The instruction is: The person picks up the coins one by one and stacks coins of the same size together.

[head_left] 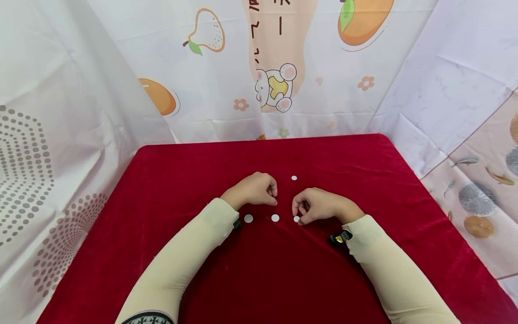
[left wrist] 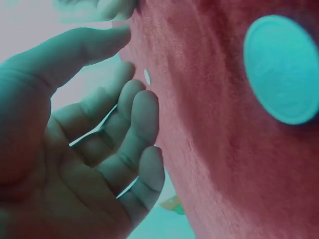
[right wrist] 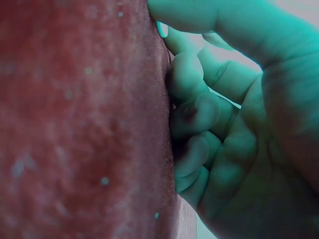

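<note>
Over the red cloth my left hand (head_left: 256, 189) hovers with loosely curled fingers and nothing between them; the left wrist view shows its thumb apart from the fingertips. Nearest to it lies a white round disc (head_left: 248, 218), coin-like, with a raised rim and faint relief in the left wrist view. Another white disc (head_left: 275, 218) lies between the hands. My right hand (head_left: 319, 204) is low at the cloth, its thumb and forefinger pinching a white disc (head_left: 296, 219), partly hidden. Only a sliver of that disc (right wrist: 162, 29) shows in the right wrist view.
Farther back on the table lies a small white disc (head_left: 294, 178). The red velvet cloth (head_left: 194, 166) covers the table and has slight creases. A printed white curtain (head_left: 218, 90) hangs behind its far edge, with more curtains at both sides.
</note>
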`<state>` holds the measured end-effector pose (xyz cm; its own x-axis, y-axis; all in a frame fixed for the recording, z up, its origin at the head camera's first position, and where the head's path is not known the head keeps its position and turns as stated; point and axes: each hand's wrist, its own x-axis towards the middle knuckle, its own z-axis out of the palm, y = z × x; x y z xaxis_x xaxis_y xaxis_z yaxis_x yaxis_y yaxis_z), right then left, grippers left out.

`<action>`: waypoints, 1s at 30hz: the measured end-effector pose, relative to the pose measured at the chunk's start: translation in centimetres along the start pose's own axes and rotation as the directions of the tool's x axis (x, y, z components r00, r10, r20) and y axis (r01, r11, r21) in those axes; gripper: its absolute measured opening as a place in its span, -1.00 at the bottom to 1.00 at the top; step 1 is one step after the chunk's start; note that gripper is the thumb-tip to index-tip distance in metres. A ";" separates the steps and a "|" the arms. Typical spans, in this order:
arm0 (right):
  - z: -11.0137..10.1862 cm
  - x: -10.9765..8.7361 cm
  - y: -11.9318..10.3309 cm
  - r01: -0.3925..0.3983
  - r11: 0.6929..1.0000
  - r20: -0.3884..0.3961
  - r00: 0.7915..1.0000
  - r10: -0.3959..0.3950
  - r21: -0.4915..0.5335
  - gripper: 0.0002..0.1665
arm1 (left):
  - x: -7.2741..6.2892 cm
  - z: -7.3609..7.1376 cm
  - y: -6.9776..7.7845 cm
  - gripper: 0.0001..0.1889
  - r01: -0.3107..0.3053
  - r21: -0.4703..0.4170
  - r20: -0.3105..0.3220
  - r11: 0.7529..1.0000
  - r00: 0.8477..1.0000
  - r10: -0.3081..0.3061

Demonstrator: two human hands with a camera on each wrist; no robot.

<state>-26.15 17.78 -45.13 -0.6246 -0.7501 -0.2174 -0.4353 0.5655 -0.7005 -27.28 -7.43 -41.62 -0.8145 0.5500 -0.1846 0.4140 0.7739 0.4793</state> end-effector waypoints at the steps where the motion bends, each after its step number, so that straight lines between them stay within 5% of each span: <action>1: 0.0 0.0 0.0 0.002 1.000 0.000 1.000 -0.002 0.001 -0.79 | 0.3 -0.1 0.1 -0.83 0.001 0.004 -0.009 1.000 1.000 -0.001; 12: 0.0 0.3 0.1 0.006 1.000 0.004 1.000 -0.006 -0.010 -0.79 | 3.7 -0.5 0.8 -0.87 0.052 0.074 -0.090 0.996 0.995 -0.046; 20: 0.1 0.2 0.3 0.005 1.000 0.004 1.000 -0.005 -0.002 -0.80 | 5.8 -0.4 1.2 -0.90 0.089 0.042 -0.126 0.995 0.989 -0.083; 30: 0.1 0.2 0.4 0.006 1.000 0.000 1.000 -0.006 -0.007 -0.80 | 7.9 -0.2 2.0 -0.64 0.140 0.080 -0.111 0.987 0.985 -0.130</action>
<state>-26.38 17.80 -45.49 -0.6220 -0.7534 -0.2131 -0.4434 0.5633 -0.6972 -32.99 -1.58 -41.93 -0.9015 0.4062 -0.1491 0.3276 0.8658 0.3783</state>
